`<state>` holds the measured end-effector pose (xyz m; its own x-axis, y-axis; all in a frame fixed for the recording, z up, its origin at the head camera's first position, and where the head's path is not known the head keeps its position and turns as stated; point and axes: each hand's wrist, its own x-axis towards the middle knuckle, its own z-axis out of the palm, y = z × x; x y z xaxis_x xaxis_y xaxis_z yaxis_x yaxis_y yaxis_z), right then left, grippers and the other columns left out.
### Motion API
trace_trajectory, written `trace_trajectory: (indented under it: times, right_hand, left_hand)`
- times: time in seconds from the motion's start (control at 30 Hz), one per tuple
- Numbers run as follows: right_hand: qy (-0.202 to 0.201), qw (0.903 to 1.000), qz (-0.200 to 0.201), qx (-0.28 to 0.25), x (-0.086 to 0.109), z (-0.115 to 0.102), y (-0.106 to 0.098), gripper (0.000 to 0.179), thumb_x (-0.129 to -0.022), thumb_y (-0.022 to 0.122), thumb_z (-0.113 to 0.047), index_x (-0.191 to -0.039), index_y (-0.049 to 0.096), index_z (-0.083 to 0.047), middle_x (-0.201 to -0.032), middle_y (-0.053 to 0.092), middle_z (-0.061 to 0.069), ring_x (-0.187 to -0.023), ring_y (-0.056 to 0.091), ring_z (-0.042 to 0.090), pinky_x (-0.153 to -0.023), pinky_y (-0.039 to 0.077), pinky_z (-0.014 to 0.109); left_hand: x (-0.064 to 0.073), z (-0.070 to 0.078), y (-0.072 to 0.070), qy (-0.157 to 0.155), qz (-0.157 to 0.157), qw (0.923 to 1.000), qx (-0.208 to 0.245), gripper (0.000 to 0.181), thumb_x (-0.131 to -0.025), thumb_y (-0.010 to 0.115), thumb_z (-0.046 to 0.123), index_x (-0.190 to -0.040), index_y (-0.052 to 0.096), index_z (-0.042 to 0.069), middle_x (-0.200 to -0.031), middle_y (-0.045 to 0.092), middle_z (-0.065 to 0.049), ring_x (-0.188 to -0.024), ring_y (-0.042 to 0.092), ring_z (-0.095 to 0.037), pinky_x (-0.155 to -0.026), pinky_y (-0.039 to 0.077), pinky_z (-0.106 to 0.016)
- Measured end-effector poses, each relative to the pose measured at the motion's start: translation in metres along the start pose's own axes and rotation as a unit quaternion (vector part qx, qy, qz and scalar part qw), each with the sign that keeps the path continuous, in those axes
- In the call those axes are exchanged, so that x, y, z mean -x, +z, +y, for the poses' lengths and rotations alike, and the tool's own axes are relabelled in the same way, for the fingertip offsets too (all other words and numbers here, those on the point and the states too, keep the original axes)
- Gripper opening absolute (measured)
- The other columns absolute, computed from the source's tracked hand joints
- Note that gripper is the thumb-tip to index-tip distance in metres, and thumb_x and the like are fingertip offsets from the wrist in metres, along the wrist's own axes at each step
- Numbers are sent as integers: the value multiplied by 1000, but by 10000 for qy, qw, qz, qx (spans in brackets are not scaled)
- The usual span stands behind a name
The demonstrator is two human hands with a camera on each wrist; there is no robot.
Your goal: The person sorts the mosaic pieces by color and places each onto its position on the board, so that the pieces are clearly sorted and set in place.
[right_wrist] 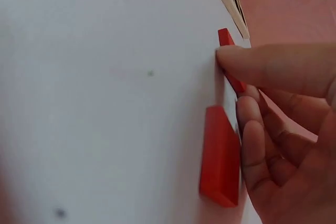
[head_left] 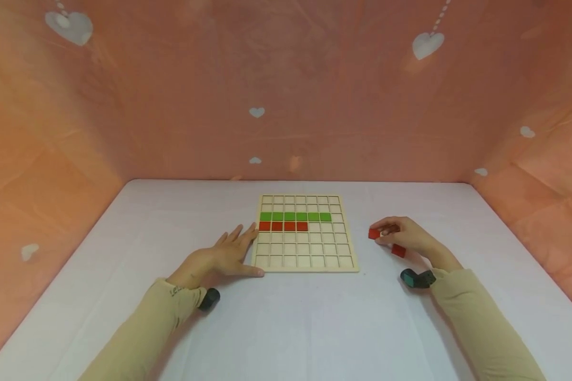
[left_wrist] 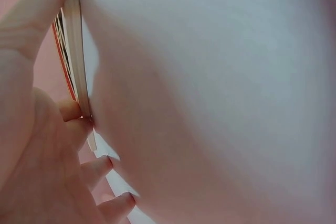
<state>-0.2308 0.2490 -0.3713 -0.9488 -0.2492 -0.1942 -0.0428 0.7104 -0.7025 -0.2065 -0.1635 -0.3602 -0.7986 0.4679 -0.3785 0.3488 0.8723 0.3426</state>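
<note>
A pale wooden grid board (head_left: 297, 248) lies flat on the table, with a row of green square tiles (head_left: 289, 217) in it and a shorter row of red tiles (head_left: 283, 226) just below. My left hand (head_left: 229, 258) spreads its fingers along the board's left side, thumb by the near left corner; the left wrist view shows fingertips touching the edge. To the right of the board, my right hand (head_left: 407, 233) pinches a red square tile (right_wrist: 226, 37) between thumb and fingers, close to the tabletop. A second loose red tile (right_wrist: 219, 156) lies beneath that hand.
The white tabletop (head_left: 305, 328) meets an orange-pink cloth wall (head_left: 343, 106) with white hearts at the back and on both sides. A dark wrist device (head_left: 417, 279) is on the right wrist, and another (head_left: 209, 299) on the left.
</note>
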Motion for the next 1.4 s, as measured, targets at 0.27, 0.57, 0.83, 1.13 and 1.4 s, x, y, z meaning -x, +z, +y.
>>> trace_trajectory:
  times: [0.27,0.57,0.83,1.13,1.4]
  right_hand:
    - [15,10000,85,23,-3,1,3,40,-86,70,-18,-122,62,-1,-103,61,12,-89,51,21,-72,45,24]
    - [-60,9998,154,-120,-12,-3,10,42,-87,69,-21,-124,62,-3,-111,65,13,-96,56,22,-79,46,26]
    - [-181,9991,204,-324,-19,-12,20,41,-86,70,-19,-123,62,-3,-109,67,13,-94,58,19,-79,47,24]
    - [-393,9982,195,-399,-27,-21,25,39,-87,69,-18,-123,63,-4,-110,66,13,-94,57,20,-82,46,28]
    - [-599,9969,102,-509,-35,-30,30,40,-85,72,-17,-121,64,-2,-107,67,14,-93,58,20,-81,47,25]
  left_hand:
    - [-2,2,-1,-10,-10,10000,87,104,-85,65,54,-153,6,2,-162,-2,-14,-148,-4,-39,-117,3,-58]
    - [-1,-3,2,117,82,9999,64,103,-85,65,54,-153,8,1,-161,-1,-16,-147,-2,-42,-116,4,-61]
    - [-2,-4,2,110,75,9999,73,104,-85,65,54,-153,7,1,-162,-1,-16,-147,-3,-41,-116,3,-61]
    - [-2,-3,1,95,60,9999,34,104,-85,64,54,-153,7,1,-162,-2,-15,-147,-3,-41,-116,3,-60]
    - [-2,-1,1,38,24,10000,67,103,-85,65,54,-153,7,2,-162,-2,-15,-147,-4,-40,-117,3,-59]
